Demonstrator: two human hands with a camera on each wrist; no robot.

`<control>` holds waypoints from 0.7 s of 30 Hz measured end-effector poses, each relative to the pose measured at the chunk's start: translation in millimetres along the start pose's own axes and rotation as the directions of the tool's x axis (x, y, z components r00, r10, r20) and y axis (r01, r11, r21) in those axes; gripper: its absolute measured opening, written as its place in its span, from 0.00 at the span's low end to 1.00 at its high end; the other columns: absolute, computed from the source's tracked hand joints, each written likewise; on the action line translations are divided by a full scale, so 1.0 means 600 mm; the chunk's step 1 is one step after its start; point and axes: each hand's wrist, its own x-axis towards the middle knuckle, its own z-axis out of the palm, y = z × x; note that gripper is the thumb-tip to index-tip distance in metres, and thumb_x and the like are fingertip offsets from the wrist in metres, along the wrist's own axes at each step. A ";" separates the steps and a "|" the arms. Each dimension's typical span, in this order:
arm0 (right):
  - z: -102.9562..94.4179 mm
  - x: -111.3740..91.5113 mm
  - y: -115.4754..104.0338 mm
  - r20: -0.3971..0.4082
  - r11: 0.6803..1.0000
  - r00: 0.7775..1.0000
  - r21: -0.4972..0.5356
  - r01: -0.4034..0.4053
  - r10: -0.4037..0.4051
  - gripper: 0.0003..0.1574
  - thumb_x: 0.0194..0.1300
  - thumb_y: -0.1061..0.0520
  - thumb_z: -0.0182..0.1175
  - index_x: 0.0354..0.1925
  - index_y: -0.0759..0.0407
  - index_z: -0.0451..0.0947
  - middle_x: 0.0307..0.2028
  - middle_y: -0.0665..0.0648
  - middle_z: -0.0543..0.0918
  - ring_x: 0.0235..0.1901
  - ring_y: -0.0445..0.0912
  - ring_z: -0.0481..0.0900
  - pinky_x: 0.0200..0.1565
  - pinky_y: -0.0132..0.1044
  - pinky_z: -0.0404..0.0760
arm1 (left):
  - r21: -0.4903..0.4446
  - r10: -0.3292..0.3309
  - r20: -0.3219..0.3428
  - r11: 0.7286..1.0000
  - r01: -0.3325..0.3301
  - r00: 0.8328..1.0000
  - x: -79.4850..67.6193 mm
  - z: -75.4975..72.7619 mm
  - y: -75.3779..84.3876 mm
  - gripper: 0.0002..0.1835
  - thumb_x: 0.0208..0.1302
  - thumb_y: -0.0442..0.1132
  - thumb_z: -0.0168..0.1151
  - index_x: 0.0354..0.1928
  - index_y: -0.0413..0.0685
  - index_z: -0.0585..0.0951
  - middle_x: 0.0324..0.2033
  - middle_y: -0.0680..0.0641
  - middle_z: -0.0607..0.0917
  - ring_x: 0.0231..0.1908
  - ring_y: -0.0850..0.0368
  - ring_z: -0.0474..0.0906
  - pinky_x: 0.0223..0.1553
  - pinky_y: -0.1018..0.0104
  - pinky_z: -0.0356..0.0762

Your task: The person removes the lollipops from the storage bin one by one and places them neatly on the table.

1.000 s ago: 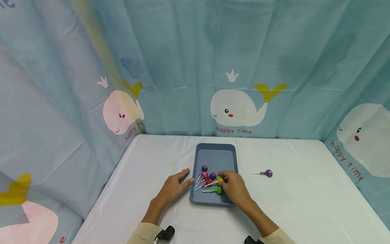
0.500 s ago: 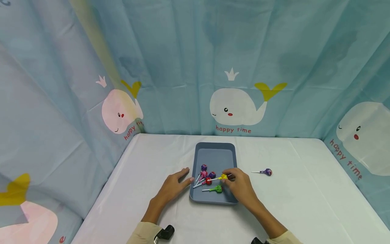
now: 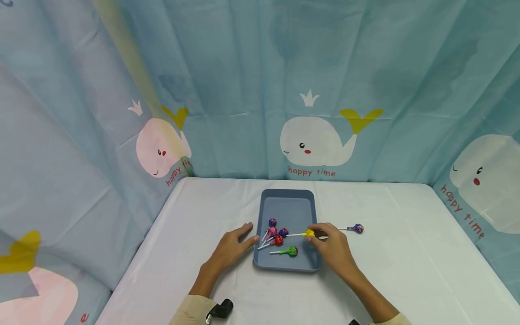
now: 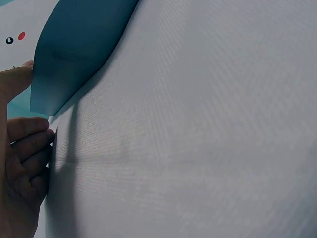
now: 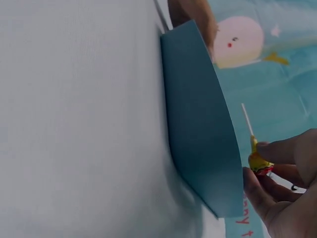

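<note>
My right hand (image 3: pixel 334 247) pinches a yellow lollipop (image 3: pixel 310 233) by its wrapped head, over the right side of a grey-blue tray (image 3: pixel 288 270). Its white stick points left; the right wrist view shows the yellow and red wrapper (image 5: pixel 260 164) between thumb and fingers. A short pale piece shows between those fingers in the head view. Against the tray's left side my left hand (image 3: pixel 231 248) rests, thumb at the rim, fingers extended. Inside the tray lie a green lollipop (image 3: pixel 292 251), a red one (image 3: pixel 278 240), a pink one (image 3: pixel 272 231) and two purple ones.
A purple lollipop (image 3: pixel 357 228) lies on the white tabletop (image 3: pixel 406 262) to the right of the tray, close beyond the right hand. A blue curtain (image 3: pixel 243 135) with whale prints hangs behind the table and along its sides.
My right hand has moved to the right with the yellow lollipop, away from the red and green ones. The left hand has stayed at the tray's side.
</note>
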 end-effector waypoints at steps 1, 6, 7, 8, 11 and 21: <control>-0.004 -0.001 0.001 -0.002 1.000 1.000 0.001 -0.001 0.001 0.19 0.63 0.66 0.76 0.53 0.62 0.88 0.46 0.55 0.88 0.46 0.50 0.88 0.51 0.42 0.91 | -0.001 -0.001 0.001 1.000 0.001 1.000 0.000 0.000 0.000 0.42 0.72 0.66 0.63 0.77 0.47 0.73 0.75 0.43 0.74 0.77 0.42 0.67 0.78 0.41 0.62; -0.019 -0.004 0.008 0.003 1.000 1.000 -0.009 -0.018 0.018 0.20 0.64 0.65 0.75 0.54 0.62 0.87 0.49 0.57 0.88 0.48 0.52 0.88 0.52 0.41 0.90 | -0.012 0.000 -0.001 1.000 0.000 1.000 0.000 -0.001 0.001 0.42 0.72 0.67 0.63 0.77 0.47 0.73 0.75 0.42 0.74 0.77 0.41 0.67 0.79 0.40 0.62; -0.022 -0.004 0.010 0.007 1.000 1.000 -0.010 -0.024 0.025 0.20 0.65 0.65 0.74 0.55 0.62 0.87 0.49 0.57 0.88 0.48 0.52 0.88 0.52 0.42 0.90 | -0.013 0.002 -0.001 1.000 -0.002 1.000 0.000 -0.001 0.001 0.42 0.72 0.67 0.63 0.77 0.47 0.73 0.75 0.42 0.74 0.77 0.41 0.67 0.79 0.40 0.62; -0.024 -0.004 0.012 0.012 0.999 0.999 -0.012 -0.032 0.032 0.20 0.65 0.65 0.74 0.55 0.62 0.87 0.50 0.57 0.88 0.48 0.52 0.88 0.53 0.42 0.90 | -0.012 0.004 -0.002 1.000 -0.004 1.000 0.000 -0.001 0.000 0.42 0.72 0.67 0.63 0.77 0.47 0.73 0.75 0.42 0.74 0.77 0.41 0.67 0.78 0.40 0.62; -0.030 -0.005 0.018 0.013 0.999 0.999 -0.014 -0.041 0.041 0.20 0.65 0.64 0.74 0.55 0.62 0.87 0.50 0.58 0.88 0.49 0.52 0.88 0.52 0.42 0.90 | -0.014 0.011 -0.007 1.000 -0.011 1.000 0.001 0.000 -0.001 0.42 0.72 0.67 0.62 0.77 0.46 0.73 0.75 0.42 0.74 0.77 0.41 0.67 0.78 0.40 0.63; -0.060 -0.008 0.043 -0.036 0.999 0.999 -0.043 -0.033 0.031 0.19 0.64 0.65 0.75 0.54 0.63 0.87 0.48 0.59 0.88 0.47 0.53 0.89 0.50 0.34 0.90 | -0.011 -0.001 -0.005 1.000 0.001 1.000 0.002 0.000 0.000 0.42 0.72 0.67 0.63 0.77 0.47 0.73 0.75 0.43 0.74 0.77 0.42 0.67 0.78 0.41 0.62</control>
